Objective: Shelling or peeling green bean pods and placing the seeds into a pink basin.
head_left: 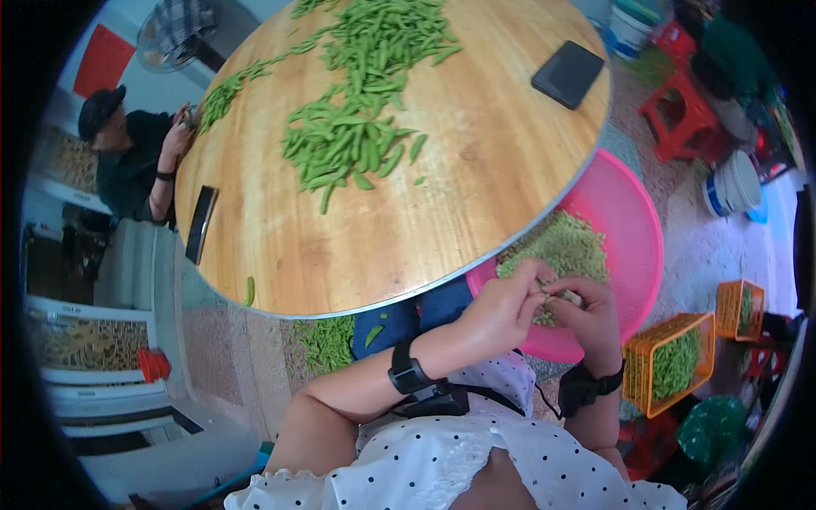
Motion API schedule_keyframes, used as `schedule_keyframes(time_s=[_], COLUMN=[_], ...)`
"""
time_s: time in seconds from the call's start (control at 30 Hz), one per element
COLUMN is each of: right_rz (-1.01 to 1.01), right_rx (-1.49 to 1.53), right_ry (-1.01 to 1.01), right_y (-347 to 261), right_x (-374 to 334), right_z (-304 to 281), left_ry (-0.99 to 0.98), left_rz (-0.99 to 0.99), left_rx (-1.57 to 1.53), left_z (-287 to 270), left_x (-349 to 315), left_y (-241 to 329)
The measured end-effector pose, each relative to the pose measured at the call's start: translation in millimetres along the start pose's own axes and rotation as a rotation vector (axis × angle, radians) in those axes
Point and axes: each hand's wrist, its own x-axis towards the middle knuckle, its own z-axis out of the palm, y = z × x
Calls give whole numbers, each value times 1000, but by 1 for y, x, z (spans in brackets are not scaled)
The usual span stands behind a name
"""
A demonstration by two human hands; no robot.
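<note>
My left hand (516, 293) and my right hand (590, 316) meet with fingertips pinched together, above the pink basin (637, 212). What the fingers hold is too small and covered to make out; something pale shows at the right hand's fingers. Under the hands, a heap of shelled light-green beans (565, 242) lies in the basin. A large pile of green bean pods (365, 140) spreads over the round wooden table (476, 204), beyond my hands. One lone pod (249, 291) rests by the table's near left edge.
A black phone (568, 75) lies on the table's right, another dark phone (201, 224) on its left. At the far left sits a person (132, 157) with hands at the table edge. Pods (327, 342) cover floor below. Orange crates (671, 361) and red stools (680, 119) stand right.
</note>
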Motion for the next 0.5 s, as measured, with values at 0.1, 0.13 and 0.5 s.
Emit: schedule_keyframes(time_s=[0.1,0.13,0.5], right_rz=[52,70,42], right_rx=[-5,-8,-428], right_ry=[39,53,225], right_y=[1,2,11], right_x=[0,1,6], right_z=[12,15,-33], left_ry=[43,69,-286], left_rz=[-26,-25,-564], left_rx=[-24,-16,709], left_z=[-5,-7,-193], left_x=[-5,-8,-107], left_y=[-1,-1,58])
